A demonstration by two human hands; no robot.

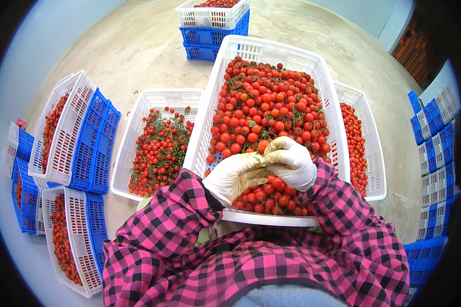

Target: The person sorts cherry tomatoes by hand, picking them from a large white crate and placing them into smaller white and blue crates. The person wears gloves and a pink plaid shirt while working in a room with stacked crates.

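Both hands wear white gloves stained yellow-brown at the fingers, and they meet over the near part of a large white plastic crate (332, 103). My left hand (232, 176) is cupped, its fingers reaching right to the other hand. My right hand (291, 163) has curled fingers touching the left fingertips. Right at the joined fingertips is an orange-red cherry tomato (263, 146); whether it is gripped or lies just beyond cannot be seen. Red cherry tomatoes (269, 103), some with green stems, fill the crate's far part. A smaller pile of cherry tomatoes (271, 197) lies below my hands.
Left of the large crate is a white crate (123, 161) of tomatoes with many green stems. Another white crate (376, 161) holds tomatoes on the right. White and blue crates (211, 34) are stacked ahead on the concrete floor (138, 50). More stacks (90, 142) stand at left and right.
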